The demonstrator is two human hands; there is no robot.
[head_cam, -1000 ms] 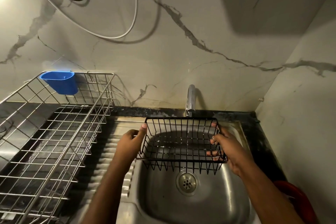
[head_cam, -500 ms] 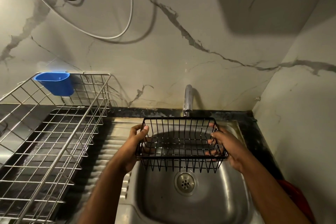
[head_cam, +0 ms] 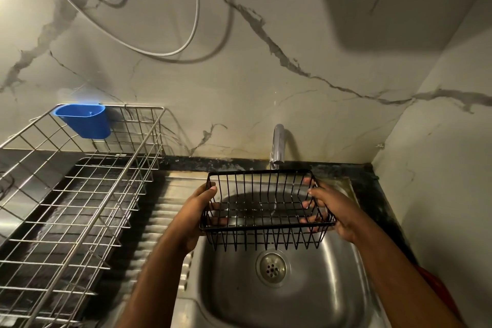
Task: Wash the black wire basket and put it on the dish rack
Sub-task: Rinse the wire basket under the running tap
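The black wire basket (head_cam: 266,230) hangs over the steel sink (head_cam: 314,298), right under the chrome tap (head_cam: 277,145). A thin stream of water falls from the tap through the basket. My left hand (head_cam: 195,217) grips its left end, thumb on the top rim and fingers curled inside. My right hand (head_cam: 334,212) grips the right end, fingers hooked through the wires. The basket sits about level, open side up. The silver wire dish rack (head_cam: 80,210) stands to the left on the counter.
A blue plastic cup (head_cam: 83,120) hangs on the rack's back rim. The ribbed drainboard (head_cam: 159,224) lies between rack and sink. The drain (head_cam: 271,267) sits below the basket. Marble walls close in behind and at right. Something red (head_cam: 436,290) shows at lower right.
The basket has stayed under the tap with both hands holding it. Its hold has barely shifted; the view moved slightly.
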